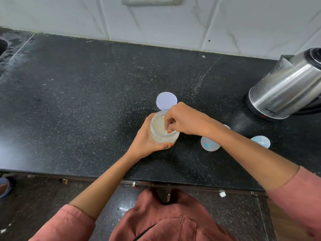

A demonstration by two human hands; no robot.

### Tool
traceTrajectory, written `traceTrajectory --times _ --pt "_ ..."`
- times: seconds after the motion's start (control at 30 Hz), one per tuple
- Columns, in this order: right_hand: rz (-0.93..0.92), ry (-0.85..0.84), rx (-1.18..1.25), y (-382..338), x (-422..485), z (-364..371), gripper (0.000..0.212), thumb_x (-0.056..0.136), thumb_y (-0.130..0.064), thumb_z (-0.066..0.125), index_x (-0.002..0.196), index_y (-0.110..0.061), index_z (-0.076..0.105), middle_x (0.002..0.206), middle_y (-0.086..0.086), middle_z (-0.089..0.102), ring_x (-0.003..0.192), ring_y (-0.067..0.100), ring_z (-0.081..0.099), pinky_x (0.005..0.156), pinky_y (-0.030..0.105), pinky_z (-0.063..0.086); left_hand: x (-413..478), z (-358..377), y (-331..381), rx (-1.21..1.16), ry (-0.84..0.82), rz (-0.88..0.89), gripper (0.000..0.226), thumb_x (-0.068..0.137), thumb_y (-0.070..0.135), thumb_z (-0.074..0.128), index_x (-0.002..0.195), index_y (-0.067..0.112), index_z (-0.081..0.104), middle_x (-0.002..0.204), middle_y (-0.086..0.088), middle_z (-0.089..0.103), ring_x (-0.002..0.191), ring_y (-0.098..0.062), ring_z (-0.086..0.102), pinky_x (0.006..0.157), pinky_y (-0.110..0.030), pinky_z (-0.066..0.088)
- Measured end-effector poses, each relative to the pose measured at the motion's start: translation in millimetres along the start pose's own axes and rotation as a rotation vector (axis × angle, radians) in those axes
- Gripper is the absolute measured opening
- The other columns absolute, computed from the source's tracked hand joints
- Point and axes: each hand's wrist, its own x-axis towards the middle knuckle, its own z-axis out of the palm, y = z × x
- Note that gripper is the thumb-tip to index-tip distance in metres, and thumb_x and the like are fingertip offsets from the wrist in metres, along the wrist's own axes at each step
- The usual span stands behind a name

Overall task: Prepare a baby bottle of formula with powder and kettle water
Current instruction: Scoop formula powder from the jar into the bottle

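While the left hand [147,136] wraps its fingers and thumb round the powder jar [163,139], we see the right hand [185,120] dip curled fingertips into the open mouth. They seem to pinch something pale, perhaps a scoop, but we cannot tell what, or whether anything is truly gripped.

We judge this to be the scooping step. To do it well, we would keep the jar steady and level, lift a full measure, level it against the rim, and carry it low and short to the baby bottle [209,145] so no powder falls on the counter [86,84].

The jar is clear plastic, wide-mouthed, holding cream-coloured powder that also dusts its inner wall. It sits mid-counter near the front edge, and its round white lid [166,100] lies flat just behind it. The bottle, which is translucent with blue and orange marks, stands just right of the jar, partly under the right forearm. 1 pale domed cap [261,140] lies further right. The steel kettle [286,87] stands well apart at the far right.
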Motion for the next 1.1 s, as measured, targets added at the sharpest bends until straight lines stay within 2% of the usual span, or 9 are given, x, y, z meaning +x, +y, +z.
traceTrajectory --times 0.17,0.27,0.5,0.6,0.73,1.0,1.1 --pt "0.099 0.085 0.131 5 1 -1 0.009 0.079 -0.011 0.068 0.087 -0.011 0.073 0.080 -0.002 0.059 0.087 0.015 0.060 0.083 0.032 0.050 0 0 1 0.004 0.003 0.013 0.085 0.046 0.043 0.079 0.117 0.051 0.033 0.120 0.026 0.049 0.111 0.011 0.047 0.087 -0.003 0.036" --pt "0.150 0.146 0.179 9 1 -3 0.009 0.078 -0.012 0.070 0.085 -0.012 0.074 0.075 -0.001 0.061 0.081 0.013 0.060 0.078 0.029 0.049 0 0 2 0.002 0.002 0.017 0.084 0.047 0.042 0.080 0.116 0.051 0.034 0.120 0.025 0.049 0.111 0.012 0.047 0.087 -0.003 0.036" --pt "0.231 0.214 0.270 12 -4 -6 0.007 0.077 -0.014 0.071 0.084 -0.013 0.073 0.084 0.010 0.070 0.071 0.012 0.057 0.075 0.030 0.050 -1 0 4 0.010 0.010 0.036 0.081 0.047 0.044 0.079 0.115 0.050 0.035 0.118 0.028 0.048 0.111 0.013 0.047 0.087 -0.002 0.036" --pt "0.235 0.202 0.273 10 -5 -5 0.007 0.077 -0.013 0.071 0.084 -0.013 0.073 0.086 0.009 0.071 0.078 0.017 0.064 0.080 0.034 0.053 -1 0 3 0.012 0.008 0.033 0.082 0.048 0.044 0.080 0.115 0.052 0.035 0.118 0.028 0.048 0.111 0.012 0.047 0.087 -0.002 0.036" --pt "0.205 0.168 0.227 6 -6 2 0.006 0.076 -0.014 0.071 0.082 -0.015 0.073 0.087 0.003 0.071 0.084 0.014 0.064 0.084 0.039 0.053 -1 0 2 0.019 0.012 0.033 0.081 0.048 0.044 0.080 0.113 0.058 0.034 0.118 0.029 0.050 0.111 0.011 0.048 0.087 -0.003 0.036" --pt "0.100 0.074 0.126 -1 -10 1 0.009 0.079 -0.009 0.068 0.087 -0.009 0.072 0.089 0.005 0.067 0.084 0.015 0.060 0.080 0.034 0.051 -1 0 3 -0.006 0.005 0.040 0.080 0.048 0.042 0.079 0.115 0.049 0.036 0.118 0.025 0.050 0.111 0.011 0.048 0.088 -0.004 0.037" --pt "0.077 0.032 0.079 -2 -9 0 0.009 0.080 -0.007 0.066 0.087 -0.008 0.071 0.081 0.000 0.058 0.075 0.010 0.054 0.071 0.028 0.047 -1 0 2 -0.001 0.007 0.040 0.081 0.048 0.043 0.079 0.116 0.052 0.035 0.120 0.025 0.050 0.112 0.010 0.048 0.089 -0.005 0.037"
